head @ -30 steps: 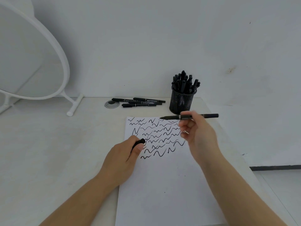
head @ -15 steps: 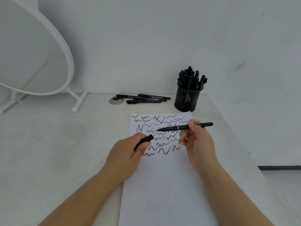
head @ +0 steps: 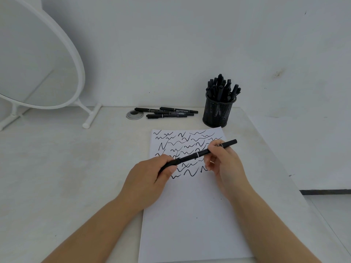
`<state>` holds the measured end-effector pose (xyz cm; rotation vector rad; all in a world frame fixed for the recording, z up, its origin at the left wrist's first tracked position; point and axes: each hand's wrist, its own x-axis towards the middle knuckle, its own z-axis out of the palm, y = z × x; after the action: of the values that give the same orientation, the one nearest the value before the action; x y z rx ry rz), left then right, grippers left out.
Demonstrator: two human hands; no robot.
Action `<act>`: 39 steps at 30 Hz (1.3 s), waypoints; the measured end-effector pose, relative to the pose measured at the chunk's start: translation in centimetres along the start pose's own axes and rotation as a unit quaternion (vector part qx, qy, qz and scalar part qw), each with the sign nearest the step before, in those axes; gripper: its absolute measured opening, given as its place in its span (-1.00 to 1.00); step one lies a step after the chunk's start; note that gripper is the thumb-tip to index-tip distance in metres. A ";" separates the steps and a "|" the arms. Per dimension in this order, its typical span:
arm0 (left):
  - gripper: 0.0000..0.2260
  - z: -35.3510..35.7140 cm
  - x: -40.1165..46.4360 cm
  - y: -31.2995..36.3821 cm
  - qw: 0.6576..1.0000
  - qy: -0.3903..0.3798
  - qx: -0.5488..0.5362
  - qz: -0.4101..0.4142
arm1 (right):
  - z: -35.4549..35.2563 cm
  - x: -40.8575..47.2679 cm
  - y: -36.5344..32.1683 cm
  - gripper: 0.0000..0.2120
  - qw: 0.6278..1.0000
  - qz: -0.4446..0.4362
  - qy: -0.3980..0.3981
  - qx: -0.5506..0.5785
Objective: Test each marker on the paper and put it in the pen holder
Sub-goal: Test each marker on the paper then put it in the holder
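Observation:
A white sheet of paper lies on the table, its upper part covered in black squiggles. My right hand pinches a black marker above the squiggles. My left hand grips the marker's black cap, which meets the marker's tip end. A black mesh pen holder, packed with several black markers, stands beyond the paper's top right corner. Several more black markers lie flat by the back wall, left of the holder.
A round white-framed mirror on a stand occupies the back left. A grey grommet sits beside the loose markers. The table's right edge runs close to the paper, with floor beyond.
The marker in my right hand has come down and left, and the cap in my left hand has risen to meet its tip. The two were apart before.

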<state>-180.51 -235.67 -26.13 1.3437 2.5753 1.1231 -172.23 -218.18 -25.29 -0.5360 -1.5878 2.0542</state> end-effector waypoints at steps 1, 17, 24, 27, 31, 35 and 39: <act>-0.79 0.0 0.0 0.0 1.000 0.001 0.002 0.002 | 0.1 -0.1 0.0 -0.77 1.000 -0.005 -0.015 -0.011; -0.77 -0.3 -0.4 1.0 0.992 0.008 -0.119 -0.031 | 0.4 -0.8 0.8 -0.90 0.987 -0.036 -0.155 0.006; -0.76 -0.2 -0.3 1.1 0.991 0.020 -0.125 -0.039 | 0.4 -0.5 1.1 -0.88 0.984 -0.030 -0.174 0.000; -0.75 -0.2 -0.3 1.1 0.990 0.019 -0.136 -0.042 | 0.4 -0.6 1.2 -0.90 0.983 -0.032 -0.179 0.001; -0.74 -0.3 -0.2 1.0 0.988 0.014 -0.148 -0.043 | 0.5 -0.7 1.2 -0.91 0.982 -0.038 -0.186 -0.001; -0.74 -0.4 -0.1 1.1 0.986 0.008 -0.158 -0.043 | 0.6 -0.7 1.0 -0.91 0.982 -0.043 -0.185 -0.008; -0.75 -0.6 0.1 1.2 0.986 0.019 -0.157 -0.046 | 0.7 -0.7 0.5 -0.92 0.987 -0.048 -0.155 -0.002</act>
<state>-179.92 -235.49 -24.94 1.1323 2.3267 1.4724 -172.17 -219.27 -25.55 -0.1391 -1.7528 2.1390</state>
